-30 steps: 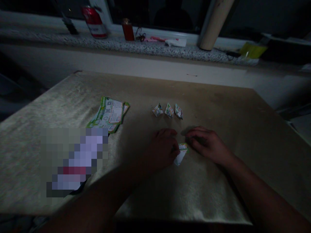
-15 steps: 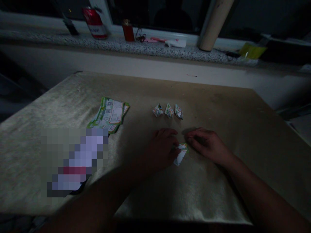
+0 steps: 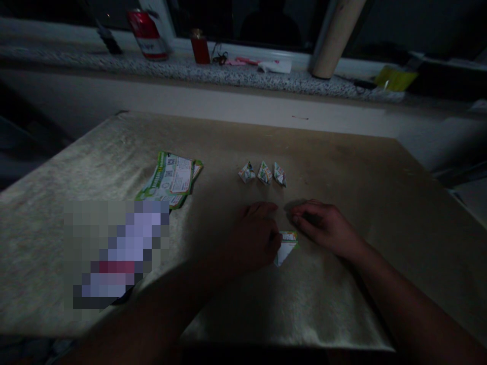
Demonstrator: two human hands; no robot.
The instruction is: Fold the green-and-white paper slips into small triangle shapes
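On the table in front of me lies a small folded paper (image 3: 286,252), white with a green and orange printed edge. My left hand (image 3: 255,237) pinches its left side, and that hand covers part of it. Just beyond the paper's upper right corner, my right hand (image 3: 323,223) rests on the table, apart from the paper. Its fingers are loosely curled towards the thumb, with nothing visible in them. Farther back stand three small folded paper pieces in a row: a left one (image 3: 247,173), a middle one (image 3: 265,173) and a right one (image 3: 280,174).
Printed green and white leaflets (image 3: 175,175) lie at the left of the cloth-covered table (image 3: 342,167). Nearer me is a blurred-out device (image 3: 125,253). A speckled windowsill (image 3: 236,78) behind holds a red can (image 3: 147,35), a red bottle (image 3: 200,48) and a wooden cylinder (image 3: 335,40).
The folded paper has shifted slightly towards me and turned, so its printed edge lies more level. My left hand has moved a little with it. My right hand has barely moved.
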